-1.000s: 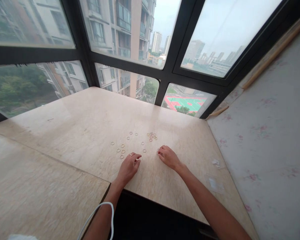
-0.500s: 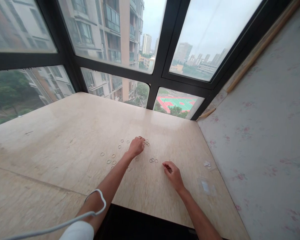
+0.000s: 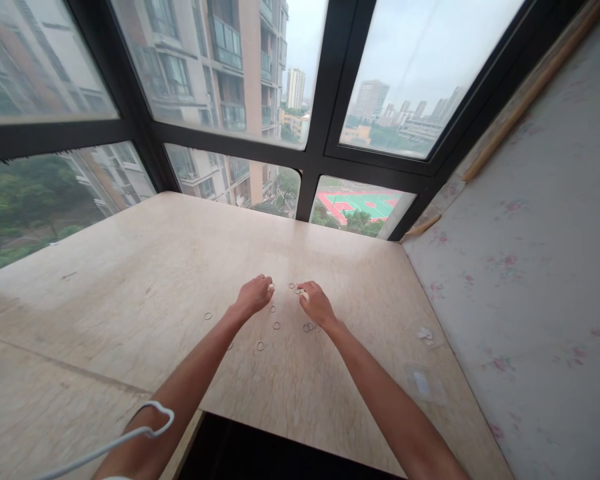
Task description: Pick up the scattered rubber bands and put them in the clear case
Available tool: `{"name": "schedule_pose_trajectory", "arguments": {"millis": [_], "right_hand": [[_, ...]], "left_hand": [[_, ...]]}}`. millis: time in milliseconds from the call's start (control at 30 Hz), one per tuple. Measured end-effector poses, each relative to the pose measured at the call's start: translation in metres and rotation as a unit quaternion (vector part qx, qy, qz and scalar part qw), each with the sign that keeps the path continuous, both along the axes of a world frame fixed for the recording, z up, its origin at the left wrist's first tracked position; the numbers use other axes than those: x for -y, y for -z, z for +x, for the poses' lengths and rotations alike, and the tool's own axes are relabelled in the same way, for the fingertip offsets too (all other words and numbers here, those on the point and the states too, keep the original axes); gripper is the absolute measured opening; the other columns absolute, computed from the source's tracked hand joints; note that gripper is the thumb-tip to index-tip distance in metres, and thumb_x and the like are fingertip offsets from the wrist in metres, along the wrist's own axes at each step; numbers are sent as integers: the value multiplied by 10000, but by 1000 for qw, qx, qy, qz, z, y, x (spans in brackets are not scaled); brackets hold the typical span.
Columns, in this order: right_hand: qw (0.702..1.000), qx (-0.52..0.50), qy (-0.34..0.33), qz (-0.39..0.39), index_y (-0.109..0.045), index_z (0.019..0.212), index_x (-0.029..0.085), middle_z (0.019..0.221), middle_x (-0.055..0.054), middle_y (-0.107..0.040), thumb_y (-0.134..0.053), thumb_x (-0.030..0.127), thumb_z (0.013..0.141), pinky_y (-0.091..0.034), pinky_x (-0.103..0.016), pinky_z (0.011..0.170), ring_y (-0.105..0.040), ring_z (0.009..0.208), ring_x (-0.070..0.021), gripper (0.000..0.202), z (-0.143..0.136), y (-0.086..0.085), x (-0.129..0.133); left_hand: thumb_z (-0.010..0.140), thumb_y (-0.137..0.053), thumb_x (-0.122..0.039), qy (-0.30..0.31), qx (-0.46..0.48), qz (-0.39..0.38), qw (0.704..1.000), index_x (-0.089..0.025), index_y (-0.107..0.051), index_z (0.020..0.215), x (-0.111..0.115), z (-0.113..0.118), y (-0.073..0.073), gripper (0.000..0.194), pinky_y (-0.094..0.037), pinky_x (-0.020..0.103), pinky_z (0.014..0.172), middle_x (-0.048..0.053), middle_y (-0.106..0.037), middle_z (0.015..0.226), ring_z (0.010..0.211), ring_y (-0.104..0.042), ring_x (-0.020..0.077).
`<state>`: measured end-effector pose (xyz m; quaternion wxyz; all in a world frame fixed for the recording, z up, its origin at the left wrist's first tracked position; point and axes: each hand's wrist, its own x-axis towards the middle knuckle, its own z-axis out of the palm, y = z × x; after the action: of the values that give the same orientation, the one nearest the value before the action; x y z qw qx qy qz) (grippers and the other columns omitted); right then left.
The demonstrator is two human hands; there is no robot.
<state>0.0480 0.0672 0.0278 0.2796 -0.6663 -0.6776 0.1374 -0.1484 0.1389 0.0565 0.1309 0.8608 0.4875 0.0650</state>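
Head view: left hand [image 3: 256, 295] and right hand [image 3: 317, 303] curl fingers at rings [image 3: 292, 286] between the near and far edges of the desk [image 3: 190, 247]; I cannot tell if either grips. Pinching rims lightly should prevent scattering.

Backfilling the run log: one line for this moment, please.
left hand: at ring, grip unclear | right hand: at ring cluster, grip unclear | loose rings: on counter | packet: far right

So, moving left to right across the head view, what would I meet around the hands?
White cable → leftmost ring → left hand → right hand → clear plastic packet.
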Motion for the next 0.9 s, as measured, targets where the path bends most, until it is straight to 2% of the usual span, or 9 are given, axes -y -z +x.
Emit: {"name": "schedule_pose_trajectory", "arguments": {"millis": [67,167,233,333,433,500,567,700,900], "right_hand": [[999,40,-5,-28,-645,1027,158,1099,-100,-627,-566,87,838,-457,-350,923,-552,1094,-213,217,-1,-3,-16],[993,89,-1,-75,-638,1022,153,1088,-79,-631,-596,226,901,-499,-387,859,-596,1012,-207,147,10,-5,-25],[989,113,14,-98,-614,1090,163,1120,-64,-624,-579,307,928,-521,-396,830,-618,966,-191,220,24,-6,-21],[982,136,63,-117,-603,1114,164,1115,-63,-626,-570,333,934,-530,-389,811,-628,934,-182,249,47,-9,-8],[979,139,97,-114,-628,1047,145,1050,-78,-646,-530,269,946,-509,-373,803,-626,918,-188,188,58,-11,5],[983,128,79,-101,-643,1034,145,1011,-90,-660,-497,195,932,-477,-335,812,-620,925,-189,184,54,-11,11],[989,112,34,-86,-647,1064,166,997,-77,-672,-499,161,903,-447,-282,825,-614,929,-169,219,45,-10,18],[992,90,-49,-66,-634,1141,202,1056,-52,-659,-521,164,878,-413,-236,860,-592,963,-143,288,25,-3,30],[989,97,-77,-78,-622,1199,218,1091,-80,-600,-580,246,855,-406,-257,861,-552,1047,-186,347,19,3,21]], "left_hand": [[898,-496,-307,21,9,-3,1000,-192,-611,1119,10,13,1,274,-462,325,783,121,-614,1105,978,-616,244],[873,-534,-299,47,17,-11,999,-204,-610,1139,20,28,8,292,-461,312,809,116,-595,1158,1054,-586,246],[863,-533,-273,49,15,-19,998,-186,-642,1064,23,30,12,244,-466,312,789,125,-603,1121,1040,-589,251],[853,-524,-252,39,9,-36,999,-169,-659,982,25,28,18,204,-473,310,733,123,-629,1005,935,-620,241],[865,-514,-269,31,11,-40,999,-169,-629,1080,30,30,20,264,-476,311,735,113,-638,1000,912,-625,233],[880,-501,-277,32,19,-29,999,-181,-582,1175,33,38,21,321,-473,312,779,113,-617,1095,973,-610,230],[891,-492,-273,35,26,-16,999,-200,-549,1224,34,50,21,346,-461,309,833,109,-578,1180,1048,-581,227],[902,-474,-253,31,20,-3,999,-177,-612,1118,32,67,23,268,-447,325,869,130,-564,1157,1080,-555,243],[919,-450,-251,23,1,21,1000,-172,-641,1080,39,60,26,262,-423,339,896,132,-563,1121,1068,-544,245]]}}
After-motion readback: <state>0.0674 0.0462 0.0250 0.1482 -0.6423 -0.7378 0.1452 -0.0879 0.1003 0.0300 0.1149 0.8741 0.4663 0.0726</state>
